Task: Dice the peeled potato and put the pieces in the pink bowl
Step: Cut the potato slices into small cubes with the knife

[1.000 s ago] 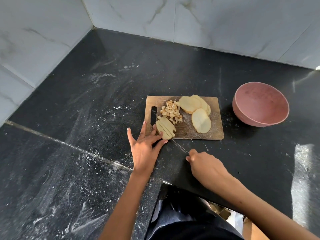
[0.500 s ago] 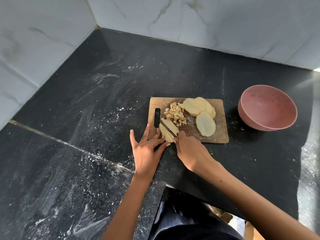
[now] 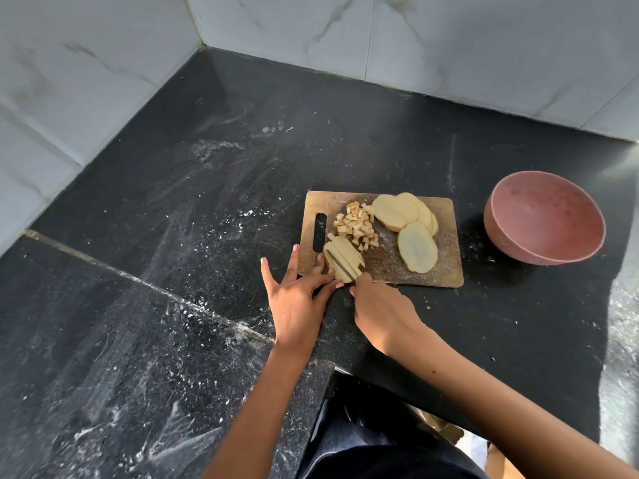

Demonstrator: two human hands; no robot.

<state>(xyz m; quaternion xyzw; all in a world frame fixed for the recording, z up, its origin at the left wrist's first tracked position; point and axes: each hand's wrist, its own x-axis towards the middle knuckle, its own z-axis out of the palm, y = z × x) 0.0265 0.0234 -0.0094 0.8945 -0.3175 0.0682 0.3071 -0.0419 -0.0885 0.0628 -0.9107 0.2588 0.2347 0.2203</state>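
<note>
At the board's (image 3: 446, 271) near left corner, the left hand (image 3: 295, 299) presses straight fingers on the potato strips (image 3: 342, 255) while the right hand (image 3: 382, 309) grips a knife (image 3: 340, 267) slicing through them. Beyond lie dice (image 3: 356, 224) and slices (image 3: 408, 229). The bowl (image 3: 544, 217) sits by the desk's (image 3: 173, 236) right edge.

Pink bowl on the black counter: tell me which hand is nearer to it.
Right. The right hand is at the wooden cutting board's near edge, left of the round pink bowl; the left hand lies further left.
</note>
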